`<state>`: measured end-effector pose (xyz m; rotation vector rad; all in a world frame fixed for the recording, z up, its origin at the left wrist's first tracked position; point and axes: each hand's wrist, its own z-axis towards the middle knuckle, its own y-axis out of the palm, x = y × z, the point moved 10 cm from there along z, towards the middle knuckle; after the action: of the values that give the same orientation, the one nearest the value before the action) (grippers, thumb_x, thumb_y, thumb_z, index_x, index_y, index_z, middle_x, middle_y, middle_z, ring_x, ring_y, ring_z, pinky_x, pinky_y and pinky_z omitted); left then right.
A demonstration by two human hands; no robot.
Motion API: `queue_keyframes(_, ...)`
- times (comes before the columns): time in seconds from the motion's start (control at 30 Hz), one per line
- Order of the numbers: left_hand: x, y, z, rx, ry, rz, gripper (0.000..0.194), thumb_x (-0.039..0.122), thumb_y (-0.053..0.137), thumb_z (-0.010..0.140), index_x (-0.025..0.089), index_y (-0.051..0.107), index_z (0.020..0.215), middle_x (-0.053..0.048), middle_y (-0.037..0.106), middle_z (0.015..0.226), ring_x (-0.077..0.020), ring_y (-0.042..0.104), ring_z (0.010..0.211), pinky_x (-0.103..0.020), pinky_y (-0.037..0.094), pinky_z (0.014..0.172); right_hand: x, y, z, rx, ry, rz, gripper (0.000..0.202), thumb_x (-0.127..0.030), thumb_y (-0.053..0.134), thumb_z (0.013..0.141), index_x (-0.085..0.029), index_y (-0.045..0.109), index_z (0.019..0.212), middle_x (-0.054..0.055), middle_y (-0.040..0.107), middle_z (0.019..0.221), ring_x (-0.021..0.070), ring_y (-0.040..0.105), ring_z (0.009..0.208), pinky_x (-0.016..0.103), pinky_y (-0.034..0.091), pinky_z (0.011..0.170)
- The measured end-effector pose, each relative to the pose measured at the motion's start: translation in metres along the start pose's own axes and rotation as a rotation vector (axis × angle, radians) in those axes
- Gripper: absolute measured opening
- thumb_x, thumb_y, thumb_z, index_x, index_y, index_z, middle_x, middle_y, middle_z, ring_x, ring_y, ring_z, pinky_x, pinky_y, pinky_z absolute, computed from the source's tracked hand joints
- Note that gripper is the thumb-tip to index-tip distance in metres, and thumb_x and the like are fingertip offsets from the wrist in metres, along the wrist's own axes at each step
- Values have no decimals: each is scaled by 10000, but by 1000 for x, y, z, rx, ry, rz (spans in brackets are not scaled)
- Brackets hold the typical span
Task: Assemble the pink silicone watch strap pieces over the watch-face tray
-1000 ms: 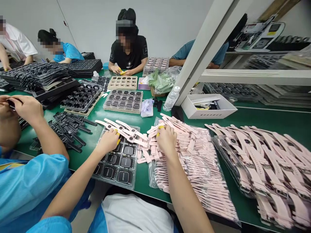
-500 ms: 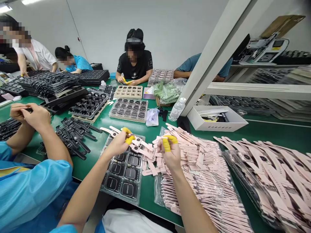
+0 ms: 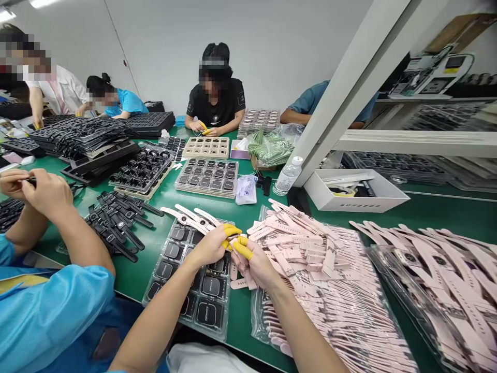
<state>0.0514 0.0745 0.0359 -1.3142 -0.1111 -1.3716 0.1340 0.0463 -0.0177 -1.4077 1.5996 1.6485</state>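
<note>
My left hand (image 3: 214, 244) and my right hand (image 3: 258, 263), both with yellow finger cots, meet fingertip to fingertip over the right edge of a clear plastic tray (image 3: 229, 311). My right fingers pinch a pink watch strap (image 3: 242, 263), mostly hidden by the hand. The left fingers are closed at a small dark piece, too covered to make out. Square black watch cases (image 3: 210, 313) sit in the tray pockets. Across its far end lie several watches with pale pink straps (image 3: 202, 221). Beside my right hand is a heap of loose pink straps (image 3: 298, 243).
Bagged pink straps (image 3: 334, 321) and more pink-strapped watches (image 3: 438, 274) fill the right side. A white box (image 3: 361, 202) and a water bottle (image 3: 288, 176) stand by the slanted post (image 3: 337, 88). Left, a co-worker's hands (image 3: 48, 194) work near black watches (image 3: 116, 223). Others sit opposite.
My hands were apart; the left has moved right and the right has moved left and down, so their fingertips now meet. The view has shifted slightly.
</note>
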Motion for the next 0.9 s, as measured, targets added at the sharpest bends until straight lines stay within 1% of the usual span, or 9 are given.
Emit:
queue_keyframes(0.1, 2, 3, 1, -22, 6, 11, 615, -18, 417, 807, 204, 635, 1338, -119, 672, 1308, -245, 604, 1295, -449, 504, 1131, -2, -1, 0, 8, -13, 7, 442, -580, 800, 824, -205, 571, 781, -35, 566, 515, 89, 393, 416, 203, 310, 386)
queue_keyframes(0.27, 2, 0, 1, 18, 5, 13, 702, -33, 424, 735, 216, 628, 1358, -119, 655, 1355, -268, 589, 1326, -472, 509, 1127, -3, -5, 3, 55, -18, 85, 447, -582, 815, 806, -208, 570, 794, -66, 504, 476, 73, 329, 410, 189, 264, 399)
queue_keyframes(0.4, 1, 0, 1, 41, -22, 17, 724, -30, 428, 734, 226, 609, 1386, -112, 655, 1339, -266, 596, 1309, -470, 512, 1127, -5, -5, 4, 66, -27, 106, 440, -560, 826, 793, -212, 557, 772, -66, 498, 476, 73, 316, 407, 195, 247, 394)
queue_keyframes(0.47, 1, 2, 2, 47, -27, 18, 701, -21, 431, 769, 229, 596, 1403, -117, 641, 1343, -269, 578, 1326, -477, 503, 1135, -6, -6, 4, 73, -34, 126, 444, -555, 835, 776, -214, 550, 770, -68, 493, 481, 73, 318, 408, 194, 247, 392)
queue_keyframes(0.53, 1, 3, 2, 51, -28, 17, 624, 14, 439, 845, 226, 587, 1413, -130, 621, 1345, -274, 561, 1334, -486, 493, 1141, -5, -8, 4, 96, -38, 157, 459, -552, 849, 756, -220, 532, 781, -81, 472, 481, 67, 309, 402, 187, 236, 391)
queue_keyframes(0.6, 0, 4, 3, 44, -43, -1, 509, 90, 449, 939, 219, 585, 1412, -141, 605, 1335, -275, 558, 1318, -485, 488, 1140, -6, -11, 4, 135, -53, 179, 473, -544, 862, 742, -227, 518, 810, -96, 458, 485, 59, 296, 395, 177, 220, 388)
queue_keyframes(0.67, -1, 6, 3, 16, -67, -39, 424, 185, 447, 1009, 212, 586, 1408, -147, 594, 1336, -276, 555, 1306, -484, 476, 1147, -9, -15, 3, 183, -94, 174, 468, -537, 863, 752, -232, 528, 870, -101, 478, 498, 57, 297, 395, 167, 222, 387)
queue_keyframes(0.77, -1, 7, 3, -10, -98, -88, 394, 279, 394, 1064, 205, 594, 1395, -147, 597, 1317, -277, 554, 1283, -488, 459, 1153, -14, -17, 1, 223, -151, 173, 460, -528, 855, 773, -241, 542, 950, -94, 536, 534, 58, 314, 395, 162, 237, 381)
queue_keyframes(0.9, -1, 10, 3, -8, -111, -81, 401, 311, 356, 1079, 199, 606, 1373, -142, 612, 1263, -273, 563, 1226, -485, 465, 1128, -19, -15, 2, 203, -176, 263, 442, -479, 862, 768, -249, 533, 952, -76, 584, 602, 62, 336, 409, 165, 241, 376)
